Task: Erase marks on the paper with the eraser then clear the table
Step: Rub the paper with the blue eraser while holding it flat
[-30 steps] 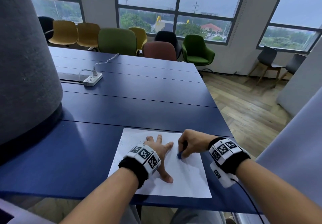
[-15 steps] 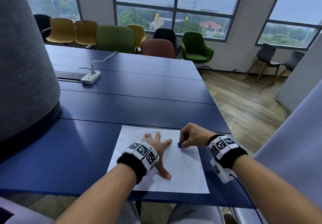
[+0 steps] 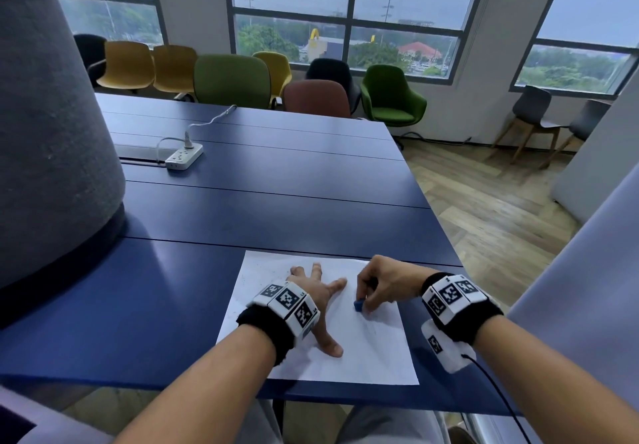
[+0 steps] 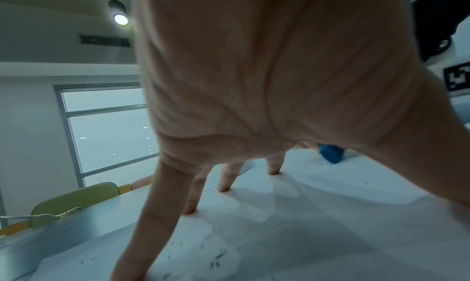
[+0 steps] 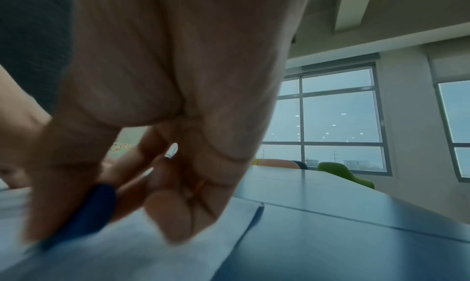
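**Eraser drawn nearer on the sheet**

Compared with half a second before, the right hand (image 3: 382,284) had pulled the eraser (image 3: 358,305) a little toward the person, down the paper (image 3: 366,350), while the left hand (image 3: 313,296) kept its place.

The left hand lay with fingers (image 4: 223,176) spread and straight, tips pressing the sheet flat on the blue table (image 3: 269,208). The right hand had its fingers curled, and the thumb and fingertips pinched the small blue eraser, whose lower end touched the paper right of the left hand. In the right wrist view the eraser (image 5: 89,211) was blurred.

The step in hand looked like the erasing itself, not yet the clearing. Small dark specks (image 4: 216,263) (crumbs or marks, I cannot tell which) lay on the left part of the sheet. The next move probably called for more strokes with steady pressure from the left hand, so the paper would not wrinkle.

For writing, only black-and-white coded squares on the wrist bands (image 3: 288,300) were visible; no words could be read. A white power strip (image 3: 183,157) lay far up the table.
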Tool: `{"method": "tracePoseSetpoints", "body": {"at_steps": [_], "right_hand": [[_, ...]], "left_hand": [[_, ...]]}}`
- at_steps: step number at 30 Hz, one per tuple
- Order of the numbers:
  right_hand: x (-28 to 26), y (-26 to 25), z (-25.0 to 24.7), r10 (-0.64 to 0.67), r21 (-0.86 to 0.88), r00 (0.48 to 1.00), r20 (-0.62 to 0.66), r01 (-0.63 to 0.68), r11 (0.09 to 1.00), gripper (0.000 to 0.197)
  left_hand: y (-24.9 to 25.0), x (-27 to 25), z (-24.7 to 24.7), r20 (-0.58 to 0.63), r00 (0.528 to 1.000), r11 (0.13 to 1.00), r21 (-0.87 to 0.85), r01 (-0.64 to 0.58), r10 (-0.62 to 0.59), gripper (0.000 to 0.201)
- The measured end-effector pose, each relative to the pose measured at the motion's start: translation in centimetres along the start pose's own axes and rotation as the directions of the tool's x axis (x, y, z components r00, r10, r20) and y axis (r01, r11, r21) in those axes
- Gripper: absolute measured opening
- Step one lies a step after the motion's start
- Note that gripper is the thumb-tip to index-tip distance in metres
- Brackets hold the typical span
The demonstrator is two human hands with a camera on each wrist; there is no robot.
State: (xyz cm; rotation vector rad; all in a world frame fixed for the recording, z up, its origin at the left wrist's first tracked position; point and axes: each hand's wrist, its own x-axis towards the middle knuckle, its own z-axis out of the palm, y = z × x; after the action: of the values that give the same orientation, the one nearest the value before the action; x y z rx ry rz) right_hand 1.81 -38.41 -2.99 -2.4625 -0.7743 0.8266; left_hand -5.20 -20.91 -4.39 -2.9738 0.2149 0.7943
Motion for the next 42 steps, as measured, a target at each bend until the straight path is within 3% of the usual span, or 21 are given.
{"method": "tracePoseSetpoints", "body": {"at_steps": [2,6,8,11,13,16,21,26,30,33,35,38,39,42], "right_hand": [[0.1,-0.5,-0.4,0.011,-0.033,0.998,0.062,-0.009,0.999,0.010],[1.2,-1.0,0.0,-0.035,-0.042,0.980,-0.198,0.028,0.999,0.010],[0.7,-0.9,0.1,-0.031,-0.025,0.993,-0.115,0.028,0.999,0.015],[-0.5,-1.0,0.1,0.053,-0.082,0.980,0.192,-0.038,0.996,0.016],[-0.5,-0.9,0.1,0.071,-0.075,0.983,0.171,-0.059,0.995,0.013],[-0.6,-0.4,0.4,0.035,0.009,0.999,0.005,-0.036,0.999,0.009],[-2.0,-0.9,0.9,0.081,-0.063,0.967,0.240,-0.068,0.996,0.010],[-1.5,-0.4,1.0,0.034,-0.008,0.999,-0.011,-0.034,0.999,0.011],[-2.2,-0.8,1.2,0.071,-0.070,0.984,0.162,-0.060,0.996,0.013],[-1.6,-0.9,1.1,0.031,-0.035,0.999,-0.032,-0.033,0.999,0.011],[-1.5,-0.7,1.4,0.028,-0.019,0.997,-0.069,-0.029,0.999,0.011],[-2.2,-0.8,1.3,0.086,-0.075,0.986,0.140,-0.076,0.994,0.011],[-2.2,-0.8,1.3,0.097,-0.080,0.984,0.151,-0.085,0.993,0.011],[-1.8,-0.4,1.2,0.069,-0.026,0.997,-0.040,-0.070,0.997,0.013]], "left_hand": [[0.0,0.0,0.0,-0.003,1.000,1.000,0.001,-0.001,0.001,0.131],[-0.1,0.0,0.2,-0.015,1.000,1.000,0.003,-0.010,0.010,0.130],[-0.1,0.1,0.1,-0.015,1.000,1.000,0.009,-0.007,0.007,0.130],[0.0,0.0,0.0,0.000,1.000,1.000,0.005,0.005,-0.005,0.132],[-0.1,0.0,0.0,0.005,1.000,1.000,0.002,0.005,-0.005,0.132],[0.0,0.1,0.0,-0.001,1.000,1.000,0.008,0.005,-0.005,0.131],[0.0,0.1,0.0,0.022,1.000,1.000,-0.014,0.019,-0.019,0.133],[0.0,0.3,0.0,0.020,1.000,1.000,-0.003,0.013,-0.013,0.133],[0.0,0.4,0.1,0.027,0.999,1.000,-0.008,0.023,-0.023,0.133],[0.0,0.4,0.1,0.026,1.000,1.000,0.002,0.018,-0.018,0.133],[0.1,0.4,0.1,0.025,1.000,1.000,0.004,0.014,-0.014,0.133],[0.1,0.5,0.1,0.026,0.999,1.000,-0.001,0.021,-0.021,0.133],[0.1,0.4,0.2,0.027,0.999,1.000,0.000,0.022,-0.022,0.134],[0.1,0.5,0.2,0.027,0.999,1.000,0.001,0.021,-0.021,0.133]]}}
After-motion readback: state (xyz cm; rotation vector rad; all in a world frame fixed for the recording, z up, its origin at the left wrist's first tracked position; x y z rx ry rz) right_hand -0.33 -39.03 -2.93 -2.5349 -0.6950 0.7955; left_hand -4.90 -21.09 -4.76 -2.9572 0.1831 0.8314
